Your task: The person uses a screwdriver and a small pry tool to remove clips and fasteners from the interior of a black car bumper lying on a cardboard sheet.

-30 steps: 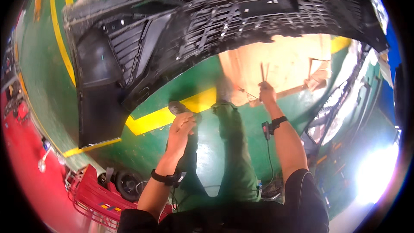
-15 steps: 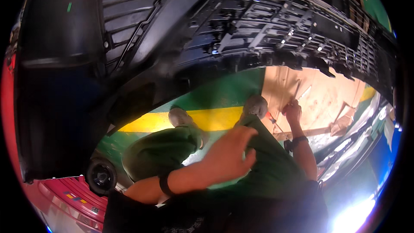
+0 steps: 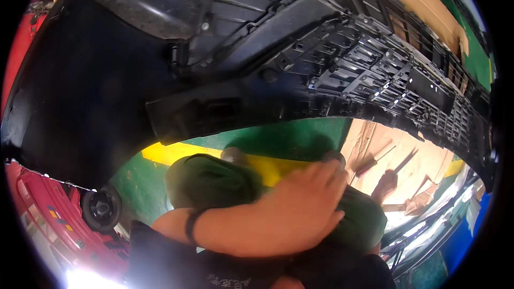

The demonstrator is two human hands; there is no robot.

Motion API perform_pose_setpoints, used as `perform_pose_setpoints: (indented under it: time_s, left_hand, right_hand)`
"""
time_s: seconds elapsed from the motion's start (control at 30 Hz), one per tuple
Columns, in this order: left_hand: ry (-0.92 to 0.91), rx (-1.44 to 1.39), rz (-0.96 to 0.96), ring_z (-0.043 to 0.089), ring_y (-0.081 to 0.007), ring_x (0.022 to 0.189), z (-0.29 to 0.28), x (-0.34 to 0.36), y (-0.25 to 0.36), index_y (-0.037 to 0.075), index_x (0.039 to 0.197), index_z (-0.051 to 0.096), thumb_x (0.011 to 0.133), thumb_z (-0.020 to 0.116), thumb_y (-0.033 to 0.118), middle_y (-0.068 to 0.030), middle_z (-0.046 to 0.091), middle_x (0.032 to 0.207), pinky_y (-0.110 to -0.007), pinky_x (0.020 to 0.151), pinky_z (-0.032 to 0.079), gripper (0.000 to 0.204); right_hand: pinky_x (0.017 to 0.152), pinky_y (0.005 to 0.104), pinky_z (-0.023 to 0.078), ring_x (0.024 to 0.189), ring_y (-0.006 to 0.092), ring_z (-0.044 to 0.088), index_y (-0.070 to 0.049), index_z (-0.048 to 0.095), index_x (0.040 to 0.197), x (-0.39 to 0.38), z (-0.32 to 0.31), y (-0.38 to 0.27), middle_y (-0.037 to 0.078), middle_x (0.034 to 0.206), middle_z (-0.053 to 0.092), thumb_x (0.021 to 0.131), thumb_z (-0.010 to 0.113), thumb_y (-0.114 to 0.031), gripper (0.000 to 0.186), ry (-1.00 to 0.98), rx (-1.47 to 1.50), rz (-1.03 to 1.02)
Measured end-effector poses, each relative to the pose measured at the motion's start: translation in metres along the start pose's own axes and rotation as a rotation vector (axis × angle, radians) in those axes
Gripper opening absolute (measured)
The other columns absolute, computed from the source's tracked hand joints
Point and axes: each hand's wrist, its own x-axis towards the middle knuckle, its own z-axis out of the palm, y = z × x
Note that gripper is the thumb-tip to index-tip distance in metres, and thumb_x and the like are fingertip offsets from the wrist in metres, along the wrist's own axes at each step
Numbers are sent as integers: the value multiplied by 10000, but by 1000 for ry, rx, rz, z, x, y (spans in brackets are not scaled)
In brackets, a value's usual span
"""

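Note:
My left hand (image 3: pixel 300 203) reaches across my lap with its fingers stretched out toward the right, slightly blurred and holding nothing. Beyond my right knee, my right hand (image 3: pixel 384 186) is closed low over the cardboard. From it sticks up a long, narrow dark tool (image 3: pixel 406 160); its grip is hidden in the fist and its exact kind is unclear. Left of that hand, a screwdriver with a reddish handle (image 3: pixel 367 168) lies on the cardboard sheet (image 3: pixel 375 142). A large black plastic car bumper (image 3: pixel 235 96), its ribbed inner side showing, arches across the view in front of me.
A yellow stripe (image 3: pixel 267 169) crosses the green floor (image 3: pixel 284 134) by my shoes. At lower left are a black wheel (image 3: pixel 100 208) and a red body panel (image 3: pixel 45 219). Clear plastic wrapping (image 3: pixel 423 225) lies at right. More cardboard (image 3: pixel 423 0) stands behind the bumper.
My view has shifted, so the bumper sits lower and more to the right. My left hand has moved right across my lap. The tool in my right hand now shows, pointing away from me.

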Motion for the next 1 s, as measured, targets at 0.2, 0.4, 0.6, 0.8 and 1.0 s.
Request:
perform_pose_setpoints:
  time_s: [0.2, 0.4, 0.6, 0.8, 1.0]
  left_hand:
    - [418, 708, -158, 533, -446, 1257, -63, -19, -27, -15, 1378, 510, 926, 691, 240, -254, 544, 1378, -507, 1071, 427, 549]
    - [353, 996, -521, 652, -415, 1019, -87, -10, -65, -28, 1143, 647, 935, 688, 292, -224, 690, 1031, -500, 878, 507, 384]
    - [222, 1006, -570, 669, -455, 854, -83, 0, -94, -30, 974, 634, 918, 710, 335, -253, 679, 894, -533, 766, 520, 377]
    - [96, 922, -603, 661, -488, 873, -92, 4, -81, -66, 970, 612, 909, 720, 335, -304, 663, 889, -521, 775, 522, 419]
    - [-294, 834, -777, 683, -477, 948, -124, 30, -60, -93, 1073, 631, 907, 733, 378, -321, 681, 937, -482, 812, 541, 510]
  right_hand:
    - [495, 216, 263, 550, 39, 365, -36, 596, 865, 16, 67, -194, -52, 697, 462, 966, 556, -121, 138, -396, 703, -278]
    - [528, 225, 331, 593, 56, 433, -48, 649, 879, -23, 133, -267, -20, 726, 530, 1090, 536, -257, 318, -778, 924, -333]
    - [731, 235, 446, 785, 83, 547, -11, 720, 1007, -37, 142, -240, 23, 849, 658, 1096, 553, -314, 357, -817, 707, -219]
    - [871, 281, 495, 910, 130, 618, -9, 721, 1145, -52, 146, -182, 39, 945, 704, 1081, 582, -315, 342, -883, 525, -30]
    - [896, 297, 515, 964, 130, 640, -14, 714, 1177, -72, 154, -162, 61, 1002, 726, 1066, 614, -259, 287, -973, 559, -12]
